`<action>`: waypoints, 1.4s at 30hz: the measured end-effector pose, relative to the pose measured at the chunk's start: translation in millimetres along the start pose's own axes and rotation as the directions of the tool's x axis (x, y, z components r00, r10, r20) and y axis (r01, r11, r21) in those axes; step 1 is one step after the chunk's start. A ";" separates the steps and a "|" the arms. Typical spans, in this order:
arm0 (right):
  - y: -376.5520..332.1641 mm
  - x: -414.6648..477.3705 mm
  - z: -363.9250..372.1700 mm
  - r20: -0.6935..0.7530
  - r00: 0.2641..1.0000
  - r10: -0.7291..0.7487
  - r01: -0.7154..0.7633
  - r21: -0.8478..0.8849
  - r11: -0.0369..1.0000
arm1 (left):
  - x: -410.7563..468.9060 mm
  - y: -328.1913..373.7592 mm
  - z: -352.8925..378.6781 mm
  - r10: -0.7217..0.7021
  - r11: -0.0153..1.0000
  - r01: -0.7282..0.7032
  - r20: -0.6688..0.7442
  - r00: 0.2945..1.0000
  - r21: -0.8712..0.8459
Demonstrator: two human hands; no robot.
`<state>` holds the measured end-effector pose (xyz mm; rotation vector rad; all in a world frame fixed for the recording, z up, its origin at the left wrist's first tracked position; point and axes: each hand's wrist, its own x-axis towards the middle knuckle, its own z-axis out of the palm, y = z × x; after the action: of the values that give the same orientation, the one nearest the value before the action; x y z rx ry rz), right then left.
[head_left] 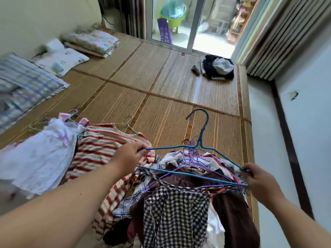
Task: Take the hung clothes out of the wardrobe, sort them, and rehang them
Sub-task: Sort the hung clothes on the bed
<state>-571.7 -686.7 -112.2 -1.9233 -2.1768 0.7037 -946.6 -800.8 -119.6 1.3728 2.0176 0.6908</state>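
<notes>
From the head view, the left hand (128, 154) pinches one end of a blue wire hanger (195, 158) with closed fingers (141, 149), and the right hand (258, 176) grips its other end, fingers curled shut. Below and between the fingers lies a pile of hung clothes (179, 203) on the woven mat (161, 104). A red-striped shirt (100, 149) lies just left of the left fingers, with a white dress (39, 158) beyond it.

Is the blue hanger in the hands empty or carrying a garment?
Empty: the blue hanger is bare wire, held at its ends by left hand and right hand.
</notes>
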 end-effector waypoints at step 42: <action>-595.4 60.9 369.5 0.286 0.898 -0.334 0.274 0.231 0.934 | 69.9 -415.5 -492.9 -0.150 0.882 0.337 -0.481 0.864 0.331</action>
<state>-1267.5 -757.0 -186.9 -1.4084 -2.4185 1.1777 -1584.0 -915.4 -85.8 1.2039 2.7766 0.5132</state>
